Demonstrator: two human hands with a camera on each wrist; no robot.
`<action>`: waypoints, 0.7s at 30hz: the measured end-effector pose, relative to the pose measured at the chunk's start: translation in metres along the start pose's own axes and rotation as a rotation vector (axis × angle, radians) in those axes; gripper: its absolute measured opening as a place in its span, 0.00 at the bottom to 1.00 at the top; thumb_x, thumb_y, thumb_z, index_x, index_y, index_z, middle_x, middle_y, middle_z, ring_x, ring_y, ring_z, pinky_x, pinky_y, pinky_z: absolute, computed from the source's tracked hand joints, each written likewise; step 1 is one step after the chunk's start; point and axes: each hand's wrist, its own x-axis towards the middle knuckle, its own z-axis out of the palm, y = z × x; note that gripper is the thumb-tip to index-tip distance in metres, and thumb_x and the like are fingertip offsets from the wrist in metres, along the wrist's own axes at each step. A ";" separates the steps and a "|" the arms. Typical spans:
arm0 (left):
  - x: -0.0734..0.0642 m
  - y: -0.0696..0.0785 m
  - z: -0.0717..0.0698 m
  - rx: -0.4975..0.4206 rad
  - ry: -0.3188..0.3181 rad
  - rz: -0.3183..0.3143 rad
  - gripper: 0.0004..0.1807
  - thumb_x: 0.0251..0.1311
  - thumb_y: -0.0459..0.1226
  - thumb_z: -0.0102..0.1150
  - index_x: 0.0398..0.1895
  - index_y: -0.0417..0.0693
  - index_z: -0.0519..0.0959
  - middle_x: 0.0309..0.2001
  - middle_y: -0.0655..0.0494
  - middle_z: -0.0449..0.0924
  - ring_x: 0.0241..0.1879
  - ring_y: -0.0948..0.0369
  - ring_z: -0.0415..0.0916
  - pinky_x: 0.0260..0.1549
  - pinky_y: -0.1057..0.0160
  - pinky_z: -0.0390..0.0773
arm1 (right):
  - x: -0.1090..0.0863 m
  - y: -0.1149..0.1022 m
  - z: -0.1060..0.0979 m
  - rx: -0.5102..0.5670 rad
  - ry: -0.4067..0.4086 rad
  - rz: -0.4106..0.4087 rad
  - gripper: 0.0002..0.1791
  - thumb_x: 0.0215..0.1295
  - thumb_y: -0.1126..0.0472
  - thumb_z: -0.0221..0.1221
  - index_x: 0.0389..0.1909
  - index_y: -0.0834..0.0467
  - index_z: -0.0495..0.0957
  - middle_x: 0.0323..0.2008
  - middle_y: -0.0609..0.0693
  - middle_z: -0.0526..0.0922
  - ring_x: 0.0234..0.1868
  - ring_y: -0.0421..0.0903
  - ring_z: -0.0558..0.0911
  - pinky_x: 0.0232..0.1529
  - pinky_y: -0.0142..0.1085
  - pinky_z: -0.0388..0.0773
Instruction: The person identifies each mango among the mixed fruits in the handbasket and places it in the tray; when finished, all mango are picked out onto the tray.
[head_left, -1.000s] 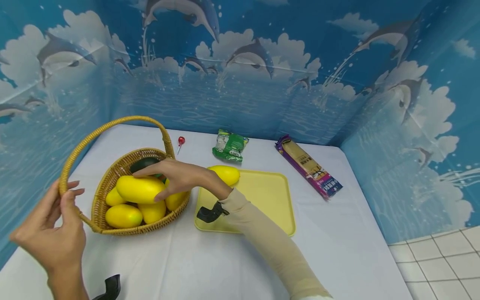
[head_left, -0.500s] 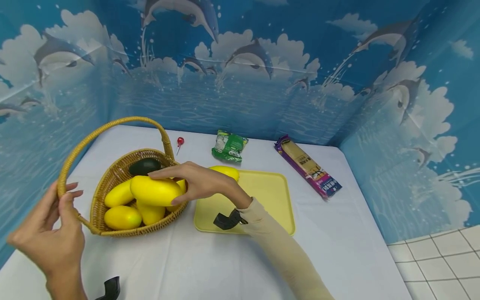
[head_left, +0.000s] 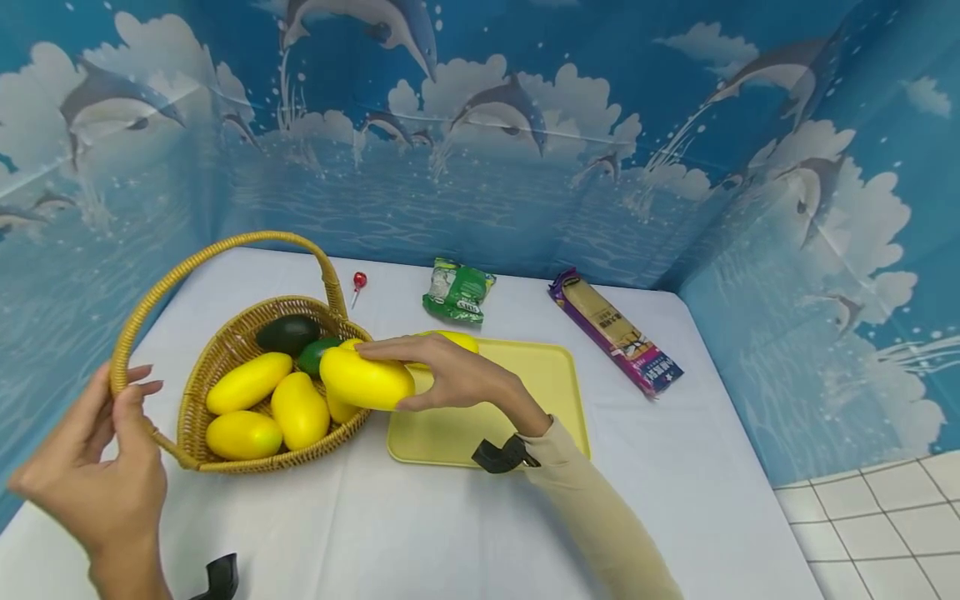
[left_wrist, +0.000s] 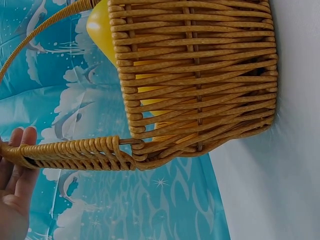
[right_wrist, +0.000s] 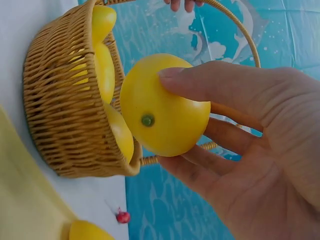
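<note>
My right hand (head_left: pixel 457 375) holds a yellow mango (head_left: pixel 367 379) between thumb and fingers, over the right rim of a wicker basket (head_left: pixel 213 362). In the right wrist view, the stem end of the mango (right_wrist: pixel 155 107) faces the camera. At the left, my left hand (head_left: pixel 101 475) grips the basket's arched handle (head_left: pixel 332 287). Several more yellow mangoes lie in the basket, one of them (head_left: pixel 300 410) in the middle. A dark green avocado-like fruit (head_left: pixel 288 335) rests at the back, beside a brighter green fruit (head_left: pixel 317 358) partly hidden by the held mango.
Right of the basket, a yellow tray (head_left: pixel 525 408) bears another yellow mango (head_left: pixel 459 340) at its back left corner. Behind stand a red lollipop (head_left: pixel 360 281) and a green packet (head_left: pixel 457 292). A long purple-edged food pack (head_left: pixel 615 333) lies at the back right.
My right hand has lifted the mango from the pile and carried it right to the basket's rim, uncovering the fruit beneath. My left hand keeps its grip on the handle.
</note>
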 end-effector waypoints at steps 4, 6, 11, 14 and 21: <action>0.000 0.001 0.001 -0.021 0.011 0.002 0.15 0.67 0.24 0.69 0.55 0.42 0.89 0.47 0.35 0.90 0.41 0.72 0.89 0.47 0.78 0.86 | -0.013 0.005 0.002 0.013 0.044 0.011 0.41 0.69 0.63 0.72 0.81 0.59 0.68 0.80 0.52 0.69 0.80 0.47 0.69 0.80 0.36 0.68; 0.000 0.001 0.001 -0.030 0.012 -0.003 0.15 0.67 0.23 0.68 0.55 0.41 0.89 0.47 0.36 0.90 0.41 0.72 0.89 0.46 0.78 0.86 | -0.019 0.008 0.002 0.021 0.062 0.015 0.41 0.68 0.63 0.72 0.81 0.59 0.68 0.80 0.52 0.69 0.80 0.48 0.69 0.81 0.38 0.68; 0.000 0.001 0.000 -0.013 -0.005 -0.010 0.16 0.68 0.24 0.68 0.56 0.42 0.89 0.47 0.38 0.90 0.41 0.72 0.88 0.47 0.78 0.86 | -0.035 0.015 0.004 0.024 0.100 0.038 0.41 0.66 0.66 0.73 0.79 0.60 0.71 0.79 0.54 0.72 0.80 0.52 0.68 0.81 0.43 0.68; 0.000 0.000 -0.001 0.008 -0.012 -0.007 0.16 0.69 0.25 0.67 0.57 0.43 0.89 0.48 0.39 0.91 0.41 0.73 0.88 0.47 0.78 0.85 | -0.045 0.019 0.005 0.040 0.113 0.063 0.41 0.65 0.67 0.74 0.78 0.60 0.72 0.77 0.55 0.73 0.79 0.53 0.69 0.79 0.44 0.71; -0.001 0.000 0.000 -0.050 0.012 -0.011 0.15 0.67 0.23 0.68 0.55 0.40 0.89 0.46 0.37 0.91 0.40 0.71 0.89 0.44 0.79 0.86 | -0.066 0.033 0.010 0.040 0.129 0.106 0.41 0.64 0.68 0.75 0.78 0.60 0.72 0.77 0.55 0.74 0.79 0.53 0.71 0.79 0.46 0.71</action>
